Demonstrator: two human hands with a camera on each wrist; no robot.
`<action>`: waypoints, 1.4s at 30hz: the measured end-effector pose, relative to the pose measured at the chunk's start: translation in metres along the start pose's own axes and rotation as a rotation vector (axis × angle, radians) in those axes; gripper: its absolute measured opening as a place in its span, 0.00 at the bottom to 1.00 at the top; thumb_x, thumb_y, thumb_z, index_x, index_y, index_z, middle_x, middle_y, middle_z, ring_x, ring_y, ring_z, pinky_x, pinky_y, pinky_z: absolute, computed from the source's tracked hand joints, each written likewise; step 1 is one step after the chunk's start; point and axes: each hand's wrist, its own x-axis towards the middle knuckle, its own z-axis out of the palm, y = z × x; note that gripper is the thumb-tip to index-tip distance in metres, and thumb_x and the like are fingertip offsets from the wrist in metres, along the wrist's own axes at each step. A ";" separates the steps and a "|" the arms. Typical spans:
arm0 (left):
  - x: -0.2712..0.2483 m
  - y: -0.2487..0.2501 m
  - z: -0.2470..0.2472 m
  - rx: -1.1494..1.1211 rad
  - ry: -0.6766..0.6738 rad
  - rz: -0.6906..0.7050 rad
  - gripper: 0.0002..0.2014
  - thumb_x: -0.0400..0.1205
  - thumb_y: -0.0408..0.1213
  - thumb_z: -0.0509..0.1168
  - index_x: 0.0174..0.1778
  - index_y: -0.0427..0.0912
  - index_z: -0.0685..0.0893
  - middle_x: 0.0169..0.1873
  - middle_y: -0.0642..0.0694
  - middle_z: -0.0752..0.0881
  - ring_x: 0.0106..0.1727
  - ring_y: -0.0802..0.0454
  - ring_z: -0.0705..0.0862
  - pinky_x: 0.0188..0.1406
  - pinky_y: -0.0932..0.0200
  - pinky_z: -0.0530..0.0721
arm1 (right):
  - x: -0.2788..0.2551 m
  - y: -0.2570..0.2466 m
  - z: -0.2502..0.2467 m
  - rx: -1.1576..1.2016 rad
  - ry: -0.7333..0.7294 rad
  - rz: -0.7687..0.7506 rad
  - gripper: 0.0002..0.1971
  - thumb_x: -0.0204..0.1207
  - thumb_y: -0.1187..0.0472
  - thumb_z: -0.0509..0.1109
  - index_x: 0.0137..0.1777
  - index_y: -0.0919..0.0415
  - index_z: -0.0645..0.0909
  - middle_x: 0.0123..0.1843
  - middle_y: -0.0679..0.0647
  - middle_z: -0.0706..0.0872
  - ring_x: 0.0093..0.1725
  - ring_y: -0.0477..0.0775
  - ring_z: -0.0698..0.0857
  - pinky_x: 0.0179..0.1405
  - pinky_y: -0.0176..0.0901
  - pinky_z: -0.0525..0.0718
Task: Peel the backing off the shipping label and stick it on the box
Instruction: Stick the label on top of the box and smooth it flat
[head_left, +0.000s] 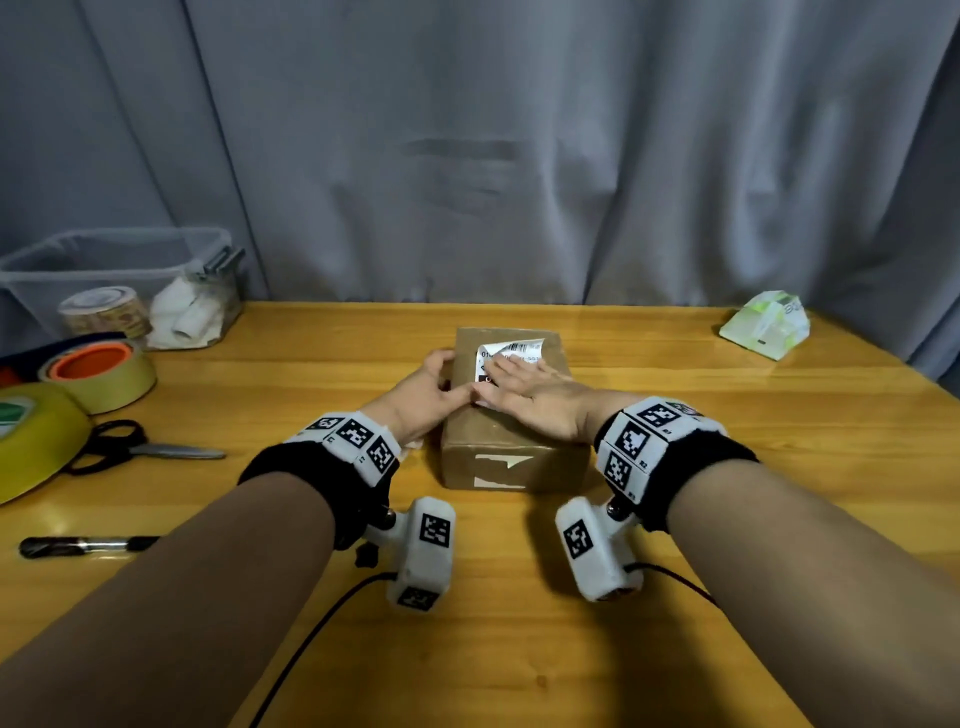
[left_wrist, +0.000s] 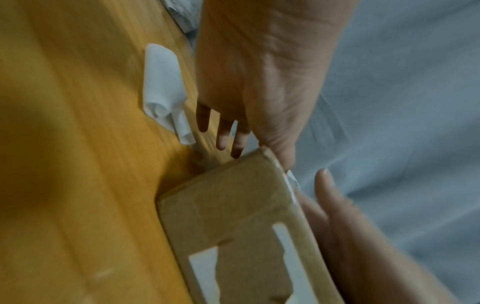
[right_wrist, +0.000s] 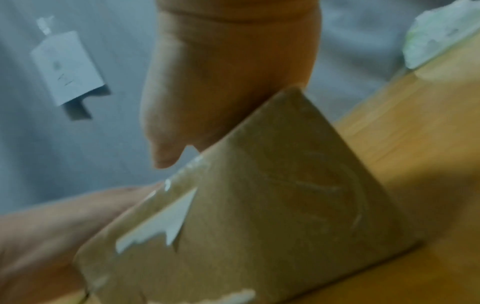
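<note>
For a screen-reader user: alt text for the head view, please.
Two hands press a shipping label onto a cardboard box on a wooden table; its far edge curls up. Tape rolls, scissors and a pen lie left.

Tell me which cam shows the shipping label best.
The head view: the label lies on top of the box, print visible, far edge curled up, the right hand flat on it. The left wrist view shows only a thin white edge of it at the box's rim. In the blurry right wrist view I cannot make it out.

Dim, even light; wrist views blurred
</note>
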 end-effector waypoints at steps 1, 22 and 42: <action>-0.001 -0.002 -0.002 -0.027 -0.012 -0.001 0.31 0.82 0.38 0.64 0.80 0.45 0.59 0.66 0.36 0.81 0.56 0.44 0.83 0.58 0.53 0.83 | 0.003 -0.001 0.001 -0.079 -0.031 0.012 0.35 0.82 0.37 0.35 0.84 0.54 0.39 0.87 0.50 0.39 0.85 0.48 0.38 0.83 0.48 0.36; -0.010 -0.009 0.002 0.596 0.175 -0.039 0.24 0.86 0.54 0.41 0.69 0.46 0.71 0.73 0.40 0.75 0.75 0.38 0.71 0.69 0.39 0.63 | -0.035 -0.018 0.022 -0.203 -0.074 -0.212 0.41 0.81 0.41 0.57 0.84 0.58 0.39 0.87 0.54 0.40 0.85 0.49 0.42 0.81 0.39 0.38; -0.039 0.020 0.015 1.189 -0.259 0.225 0.29 0.86 0.53 0.35 0.83 0.49 0.39 0.84 0.51 0.41 0.84 0.57 0.40 0.82 0.47 0.32 | -0.033 0.000 0.018 -0.224 0.006 0.194 0.39 0.76 0.32 0.29 0.84 0.52 0.38 0.86 0.47 0.38 0.85 0.48 0.39 0.79 0.66 0.28</action>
